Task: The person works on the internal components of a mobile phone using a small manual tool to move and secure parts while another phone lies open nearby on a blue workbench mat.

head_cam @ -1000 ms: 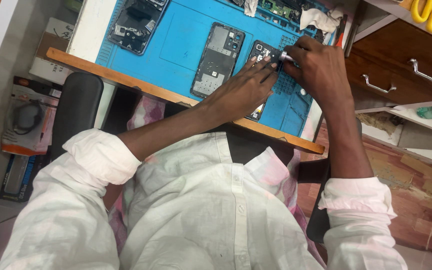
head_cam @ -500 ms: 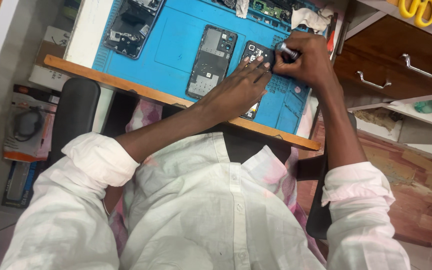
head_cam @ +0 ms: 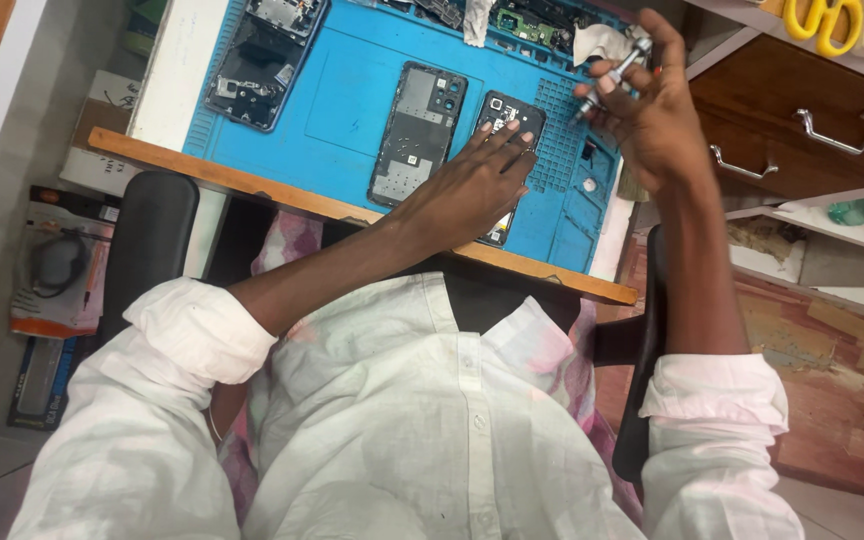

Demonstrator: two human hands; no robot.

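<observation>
Up comes the right hand [head_cam: 652,120], lifted off the opened phone [head_cam: 505,150], its grip closed round a small metal screwdriver [head_cam: 614,72]; work on that phone pauses; left hand [head_cam: 472,185] lies flat, pinning it on the blue mat [head_cam: 352,90]; three stripped phones counted left to right across the table [head_cam: 252,185]; one screwdriver.

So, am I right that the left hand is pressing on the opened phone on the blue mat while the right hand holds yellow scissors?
Not quite: the head view shows the right hand gripping a slim metal tool; the yellow scissors lie on the shelf. The left hand does press the opened phone on the blue mat.
</observation>
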